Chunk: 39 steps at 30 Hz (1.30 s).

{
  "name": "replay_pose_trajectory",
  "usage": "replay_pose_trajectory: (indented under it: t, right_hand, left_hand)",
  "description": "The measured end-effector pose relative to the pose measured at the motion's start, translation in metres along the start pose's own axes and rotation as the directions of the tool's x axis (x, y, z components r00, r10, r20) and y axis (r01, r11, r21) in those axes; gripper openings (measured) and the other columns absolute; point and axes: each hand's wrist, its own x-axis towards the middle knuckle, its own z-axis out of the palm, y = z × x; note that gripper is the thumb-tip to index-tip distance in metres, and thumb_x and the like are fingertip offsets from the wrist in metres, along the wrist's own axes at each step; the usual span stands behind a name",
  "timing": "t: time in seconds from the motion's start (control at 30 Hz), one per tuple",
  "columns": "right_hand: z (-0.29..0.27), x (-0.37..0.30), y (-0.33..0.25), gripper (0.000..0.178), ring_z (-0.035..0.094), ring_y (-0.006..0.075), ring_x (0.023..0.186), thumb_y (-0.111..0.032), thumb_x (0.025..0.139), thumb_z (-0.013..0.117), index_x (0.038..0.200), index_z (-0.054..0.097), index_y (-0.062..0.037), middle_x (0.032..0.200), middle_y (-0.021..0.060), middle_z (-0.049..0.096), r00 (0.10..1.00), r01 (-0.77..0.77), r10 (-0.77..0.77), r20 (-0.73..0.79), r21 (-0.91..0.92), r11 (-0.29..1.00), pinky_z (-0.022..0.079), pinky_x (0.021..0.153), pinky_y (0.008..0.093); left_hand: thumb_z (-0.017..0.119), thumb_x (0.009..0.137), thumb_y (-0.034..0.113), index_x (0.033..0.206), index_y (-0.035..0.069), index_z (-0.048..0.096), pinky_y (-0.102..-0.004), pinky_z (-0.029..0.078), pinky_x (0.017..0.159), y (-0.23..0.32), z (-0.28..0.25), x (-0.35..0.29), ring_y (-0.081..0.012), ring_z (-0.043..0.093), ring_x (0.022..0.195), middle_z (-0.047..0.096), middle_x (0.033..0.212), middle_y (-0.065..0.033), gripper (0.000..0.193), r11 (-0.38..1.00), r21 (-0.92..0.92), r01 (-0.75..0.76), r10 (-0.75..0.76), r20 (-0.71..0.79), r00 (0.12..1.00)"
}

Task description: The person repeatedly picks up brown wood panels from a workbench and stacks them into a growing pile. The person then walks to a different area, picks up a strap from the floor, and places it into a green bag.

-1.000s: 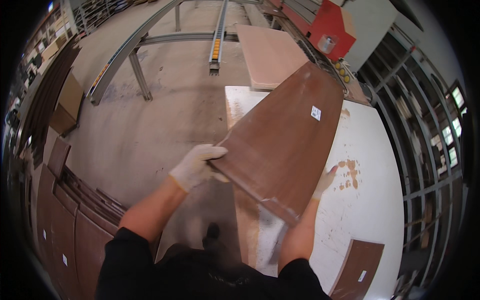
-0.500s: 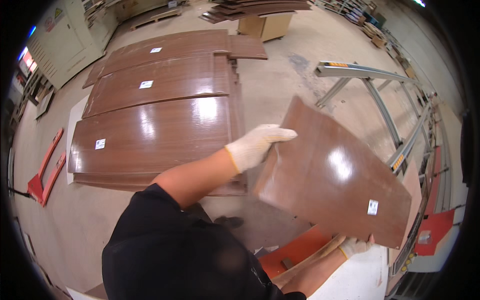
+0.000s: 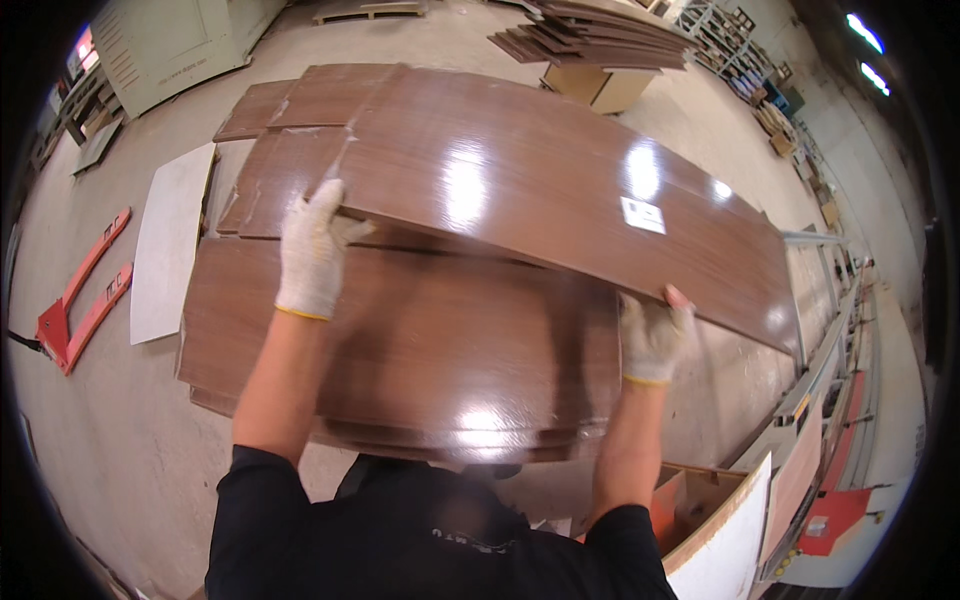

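A long glossy brown wood-grain panel (image 3: pixel 540 170) with a white label is held up above the stacks of similar panels. My left hand (image 3: pixel 315 250), in a white knit glove, grips its near left corner, thumb on the upper face. Farther along the same near edge, my gloved right hand (image 3: pixel 655 335) is closed on it, a bare fingertip showing on top. Below lies a stack of brown panels (image 3: pixel 430 340), shaded by the held one. More brown panels (image 3: pixel 275 175) stick out past its left end.
A red pallet jack (image 3: pixel 90 290) stands on the floor at left, beside a white board (image 3: pixel 170 245). Behind are a pale cabinet (image 3: pixel 180 45) and a wooden pallet (image 3: pixel 370 12). More panels (image 3: pixel 600 35) lie on a box at the back. A machine with a red part (image 3: pixel 835 520) runs along the right.
I have turned left, bringing the panel from the right over the stacks. It now lies nearly level, and my left hand holds its near left corner.
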Motion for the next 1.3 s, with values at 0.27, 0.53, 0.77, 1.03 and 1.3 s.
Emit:
replay_pose_trajectory:
  t: [0.27,0.53,0.77,1.03,1.3]
  right_hand:
    - [0.128,0.119,0.234,0.054,0.051,0.0395,0.136,-0.002,0.082,0.059,0.135,0.053,-0.0081,0.142,0.0152,0.055,0.971,-0.212,0.237,-0.040,0.329,0.920,0.045,0.110,0.0720]
    - [0.177,0.203,0.362,0.048,0.052,0.0472,0.133,0.000,0.083,0.056,0.131,0.048,-0.0057,0.137,0.0203,0.054,0.947,-0.291,0.322,-0.016,0.386,0.876,0.042,0.108,0.0792]
    - [0.175,0.252,0.408,0.050,0.051,0.0475,0.135,-0.001,0.082,0.058,0.132,0.050,-0.0046,0.138,0.0210,0.054,0.935,-0.316,0.349,-0.063,0.301,0.900,0.040,0.110,0.0804]
    - [0.172,0.276,0.418,0.050,0.050,0.0485,0.136,0.001,0.085,0.052,0.134,0.047,-0.0020,0.142,0.0226,0.051,0.931,-0.332,0.362,-0.053,0.292,0.897,0.039,0.111,0.0805]
    - [0.168,0.276,0.393,0.033,0.059,0.0440,0.127,-0.002,0.093,0.051,0.126,0.048,0.0008,0.139,0.0254,0.055,0.798,-0.580,0.584,-0.148,0.076,0.811,0.051,0.103,0.0687]
  left_hand:
    - [0.059,0.097,0.053,0.149,-0.002,0.048,-0.0572,0.020,0.127,-0.017,-0.122,0.042,-0.0426,0.035,0.150,0.045,0.157,-0.0245,0.076,-0.220,0.937,-0.273,-0.041,0.270,0.962]
    - [0.057,0.097,0.059,0.154,-0.001,0.042,-0.0600,0.015,0.128,-0.037,-0.129,0.031,-0.0472,0.028,0.153,0.037,0.163,-0.0281,0.084,-0.367,0.872,-0.324,-0.106,0.307,0.946]
    - [0.062,0.094,0.057,0.151,-0.001,0.044,-0.0612,0.015,0.127,-0.027,-0.122,0.032,-0.0490,0.028,0.152,0.036,0.162,-0.0287,0.083,-0.300,0.905,-0.300,-0.142,0.269,0.953]
    - [0.068,0.091,0.054,0.150,-0.002,0.042,-0.0635,0.016,0.126,-0.029,-0.123,0.032,-0.0501,0.030,0.149,0.040,0.158,-0.0298,0.085,-0.276,0.909,-0.312,-0.130,0.286,0.949]
    - [0.065,0.093,0.055,0.152,-0.001,0.042,-0.0623,0.015,0.127,-0.030,-0.123,0.031,-0.0494,0.029,0.152,0.038,0.160,-0.0295,0.085,-0.302,0.903,-0.306,-0.117,0.283,0.952]
